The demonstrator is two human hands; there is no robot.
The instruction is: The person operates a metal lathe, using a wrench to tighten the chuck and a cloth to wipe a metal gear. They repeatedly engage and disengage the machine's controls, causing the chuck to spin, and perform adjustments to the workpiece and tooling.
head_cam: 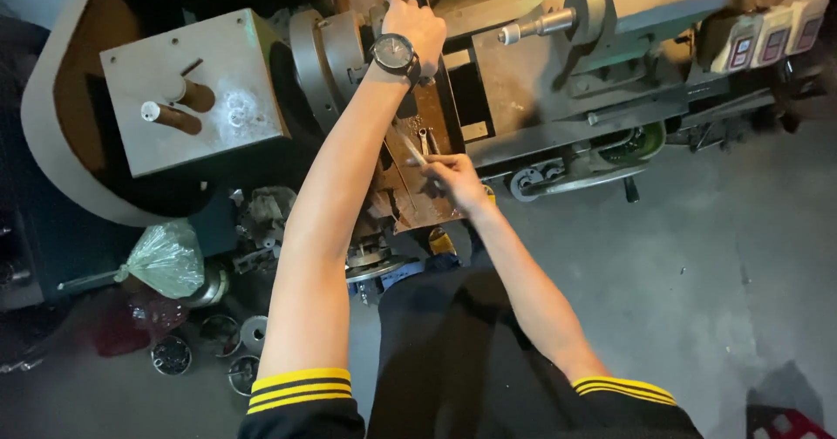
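Note:
I stand over a metal lathe [540, 81]. My left hand [414, 25], with a dark wristwatch [395, 53] on the wrist, reaches far forward and grips a part at the lathe's chuck [327, 60]. My right hand [453, 182] is closed on a thin metal tool [411, 149] that points up and left over the rusty carriage [436, 116]. A small wrench [424, 139] lies on the carriage just beyond that tool. The tailstock spindle [532, 27] points toward the chuck from the right.
The grey headstock box [235, 81] with two round levers stands at the left. A tied green plastic bag [166, 258], several metal cans and scrap parts lie on the floor at lower left. Switch boxes [772, 34] hang at upper right. Grey concrete floor [697, 273] spreads right.

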